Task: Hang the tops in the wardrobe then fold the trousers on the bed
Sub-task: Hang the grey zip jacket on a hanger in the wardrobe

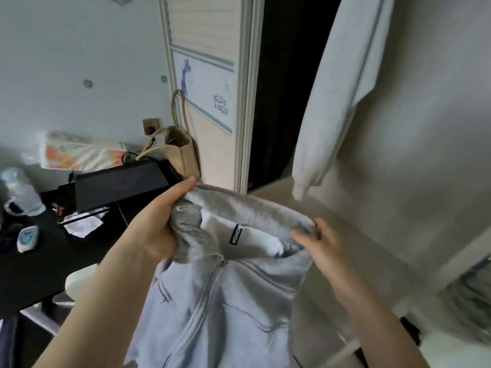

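Hoodie: your grey zip-up hoodie (225, 301) hangs nearest you, zip closed, its body dropping out of the bottom of the view; a black label (235, 234) shows inside the neck.
Left grip: your left hand (156, 221) clutches the bunched hood at the left of the collar, thumb up on the fabric edge.
Right grip: your right hand (329, 251) pinches the hood's right edge, fingers curled over the cloth.
Where it is: the hoodie is held up in the air between your hands, in front of the wardrobe's open dark gap (281, 88).
Wardrobe: its pale door (207, 75) stands left of the gap and carries a small picture with lettering.
Hanging top: a white long-sleeved top (332, 102) hangs at the right of the opening, its cuff just above the hoodie's hood.
Desk: a black desk (39, 261) lies to your left, holding a black box (119, 184), a clear bottle (21, 192) and a small white device (28, 238).
Bag: a beige tote bag (180, 150) sits between desk and wardrobe door.
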The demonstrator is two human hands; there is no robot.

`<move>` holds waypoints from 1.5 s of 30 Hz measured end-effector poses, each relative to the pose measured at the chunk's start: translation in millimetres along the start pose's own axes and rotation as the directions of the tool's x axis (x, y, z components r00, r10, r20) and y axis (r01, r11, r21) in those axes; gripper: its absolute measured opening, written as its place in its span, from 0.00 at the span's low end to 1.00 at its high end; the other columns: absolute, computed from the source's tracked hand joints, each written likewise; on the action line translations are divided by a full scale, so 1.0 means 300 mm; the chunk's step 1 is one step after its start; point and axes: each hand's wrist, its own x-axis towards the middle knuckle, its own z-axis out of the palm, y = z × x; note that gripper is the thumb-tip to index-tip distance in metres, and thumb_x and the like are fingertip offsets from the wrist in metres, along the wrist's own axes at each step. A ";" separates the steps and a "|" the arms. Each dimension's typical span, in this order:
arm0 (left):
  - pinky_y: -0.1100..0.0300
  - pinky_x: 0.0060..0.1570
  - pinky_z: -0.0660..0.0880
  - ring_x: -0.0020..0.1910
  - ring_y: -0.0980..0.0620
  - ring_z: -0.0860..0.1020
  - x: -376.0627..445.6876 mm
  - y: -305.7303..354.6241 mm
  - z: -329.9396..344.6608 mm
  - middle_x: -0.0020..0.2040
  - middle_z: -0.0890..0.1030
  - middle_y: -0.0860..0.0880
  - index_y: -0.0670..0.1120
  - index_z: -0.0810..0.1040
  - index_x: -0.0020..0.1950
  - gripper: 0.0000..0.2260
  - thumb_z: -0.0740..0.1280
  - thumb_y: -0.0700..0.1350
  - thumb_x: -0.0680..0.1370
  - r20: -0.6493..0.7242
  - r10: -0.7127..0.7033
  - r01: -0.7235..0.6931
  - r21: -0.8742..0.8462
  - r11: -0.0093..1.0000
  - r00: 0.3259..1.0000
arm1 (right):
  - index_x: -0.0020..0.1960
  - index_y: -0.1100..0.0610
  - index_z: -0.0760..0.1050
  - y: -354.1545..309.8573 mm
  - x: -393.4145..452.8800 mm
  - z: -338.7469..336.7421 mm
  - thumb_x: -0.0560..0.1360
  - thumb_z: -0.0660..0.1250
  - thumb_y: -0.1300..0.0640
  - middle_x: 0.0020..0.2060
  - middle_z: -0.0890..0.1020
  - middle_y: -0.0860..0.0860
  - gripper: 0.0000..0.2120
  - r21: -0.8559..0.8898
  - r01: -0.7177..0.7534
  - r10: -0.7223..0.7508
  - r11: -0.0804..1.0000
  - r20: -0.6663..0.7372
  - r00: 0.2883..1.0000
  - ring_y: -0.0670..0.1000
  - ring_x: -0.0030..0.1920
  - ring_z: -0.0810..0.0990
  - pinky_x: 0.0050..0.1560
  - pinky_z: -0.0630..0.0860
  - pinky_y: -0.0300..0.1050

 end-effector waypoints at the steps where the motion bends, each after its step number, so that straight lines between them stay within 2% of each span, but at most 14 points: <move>1: 0.55 0.55 0.76 0.49 0.46 0.79 0.017 0.020 0.030 0.48 0.81 0.42 0.41 0.82 0.50 0.21 0.73 0.56 0.67 0.033 0.001 -0.001 0.021 1.000 0.999 | 0.52 0.42 0.69 -0.005 0.004 -0.003 0.71 0.70 0.41 0.44 0.74 0.35 0.15 -0.140 0.096 -0.095 0.985 0.012 0.995 0.38 0.44 0.73 0.45 0.68 0.40; 4: 0.56 0.61 0.70 0.50 0.46 0.77 0.104 0.076 0.127 0.48 0.77 0.42 0.40 0.82 0.45 0.18 0.71 0.55 0.69 0.123 0.001 -0.015 0.120 0.993 0.992 | 0.65 0.42 0.60 -0.011 0.030 0.002 0.66 0.68 0.34 0.54 0.71 0.39 0.33 -0.430 0.218 -0.206 0.876 0.075 0.976 0.42 0.54 0.73 0.53 0.72 0.46; 7: 0.50 0.64 0.72 0.53 0.44 0.80 0.175 0.139 0.211 0.50 0.81 0.38 0.40 0.85 0.45 0.14 0.74 0.50 0.69 0.243 0.046 -0.108 0.252 0.962 0.969 | 0.51 0.57 0.70 -0.028 0.108 -0.002 0.73 0.68 0.44 0.40 0.76 0.49 0.18 -0.640 0.239 -0.323 0.730 -0.016 0.946 0.50 0.42 0.76 0.43 0.73 0.47; 9: 0.48 0.64 0.72 0.54 0.41 0.79 0.230 0.190 0.258 0.53 0.81 0.36 0.37 0.82 0.51 0.15 0.76 0.45 0.69 0.340 0.081 -0.198 0.325 0.925 0.937 | 0.38 0.62 0.74 -0.078 0.148 -0.045 0.76 0.67 0.49 0.29 0.77 0.56 0.17 -0.512 0.167 -0.262 0.842 -0.118 0.958 0.49 0.31 0.74 0.34 0.71 0.46; 11: 0.51 0.56 0.78 0.50 0.41 0.82 0.299 0.252 0.288 0.52 0.82 0.34 0.35 0.80 0.55 0.19 0.77 0.41 0.67 0.438 0.087 -0.280 0.399 0.873 0.895 | 0.30 0.60 0.76 -0.177 0.170 -0.127 0.76 0.69 0.55 0.24 0.77 0.50 0.17 -0.133 0.114 -0.147 0.984 -0.270 0.952 0.45 0.26 0.73 0.29 0.69 0.40; 14: 0.60 0.42 0.80 0.40 0.48 0.84 0.389 0.307 0.356 0.42 0.85 0.42 0.40 0.83 0.46 0.11 0.79 0.38 0.67 0.444 0.224 -0.471 0.591 0.655 0.868 | 0.33 0.59 0.83 -0.339 0.158 -0.237 0.74 0.67 0.61 0.30 0.83 0.54 0.13 0.375 0.201 -0.062 0.905 -0.351 0.934 0.49 0.30 0.82 0.29 0.75 0.37; 17: 0.63 0.29 0.71 0.28 0.52 0.76 0.478 0.310 0.446 0.28 0.78 0.47 0.40 0.81 0.37 0.12 0.75 0.49 0.72 0.372 0.421 -0.544 0.715 0.439 0.828 | 0.32 0.61 0.82 -0.463 0.164 -0.289 0.73 0.67 0.63 0.31 0.83 0.56 0.12 0.402 0.289 -0.081 0.869 -0.461 0.884 0.51 0.31 0.83 0.30 0.78 0.38; 22: 0.54 0.42 0.77 0.39 0.44 0.82 0.580 0.382 0.554 0.39 0.84 0.40 0.38 0.84 0.47 0.13 0.71 0.49 0.75 0.331 -0.042 -0.120 0.455 0.882 0.943 | 0.35 0.63 0.78 -0.551 0.221 -0.316 0.71 0.70 0.63 0.30 0.77 0.59 0.06 0.113 0.310 -0.175 0.944 -0.626 0.760 0.54 0.32 0.77 0.35 0.72 0.45; 26: 0.49 0.67 0.71 0.56 0.43 0.80 0.651 0.454 0.611 0.52 0.82 0.38 0.37 0.80 0.58 0.16 0.64 0.49 0.80 0.445 -0.187 0.031 0.333 0.942 0.876 | 0.33 0.62 0.79 -0.563 0.280 -0.320 0.70 0.73 0.58 0.32 0.82 0.59 0.10 0.003 0.186 -0.144 0.983 -0.616 0.774 0.57 0.34 0.81 0.40 0.77 0.48; 29: 0.49 0.58 0.76 0.54 0.43 0.81 0.669 0.502 0.660 0.50 0.84 0.39 0.39 0.84 0.51 0.13 0.70 0.47 0.74 0.537 -0.220 0.044 0.321 0.946 0.815 | 0.36 0.60 0.82 -0.592 0.320 -0.337 0.71 0.74 0.56 0.36 0.85 0.60 0.09 0.012 0.148 -0.107 0.989 -0.633 0.766 0.59 0.40 0.84 0.49 0.80 0.54; 33: 0.54 0.45 0.80 0.42 0.47 0.83 0.693 0.564 0.716 0.42 0.84 0.44 0.42 0.86 0.40 0.09 0.72 0.46 0.64 0.661 -0.193 -0.015 0.295 0.955 0.725 | 0.39 0.64 0.81 -0.663 0.390 -0.391 0.70 0.74 0.56 0.39 0.84 0.62 0.11 -0.078 0.096 -0.124 0.992 -0.682 0.721 0.59 0.42 0.83 0.46 0.79 0.51; 37: 0.55 0.41 0.81 0.39 0.48 0.84 0.738 0.640 0.789 0.42 0.84 0.45 0.45 0.84 0.41 0.08 0.72 0.45 0.65 0.715 -0.044 -0.064 0.124 0.990 0.698 | 0.36 0.60 0.76 -0.739 0.472 -0.444 0.72 0.71 0.57 0.26 0.74 0.54 0.09 -0.306 -0.094 -0.125 0.947 -0.624 0.772 0.47 0.23 0.72 0.24 0.65 0.34; 41: 0.59 0.34 0.81 0.36 0.50 0.84 0.751 0.725 0.881 0.37 0.84 0.46 0.47 0.83 0.37 0.04 0.71 0.46 0.70 0.722 0.112 -0.219 0.056 0.974 0.683 | 0.39 0.59 0.79 -0.899 0.564 -0.491 0.71 0.68 0.55 0.34 0.81 0.56 0.07 -0.435 -0.067 -0.259 0.898 -0.646 0.718 0.53 0.35 0.80 0.34 0.78 0.42; 45: 0.56 0.40 0.82 0.40 0.48 0.84 0.763 0.824 0.934 0.41 0.84 0.43 0.45 0.83 0.45 0.07 0.71 0.47 0.73 0.707 0.167 -0.318 0.086 0.944 0.687 | 0.37 0.54 0.78 -1.165 0.636 -0.535 0.72 0.65 0.57 0.42 0.83 0.54 0.06 -0.542 0.210 -0.570 0.814 -0.672 0.473 0.56 0.48 0.82 0.54 0.80 0.50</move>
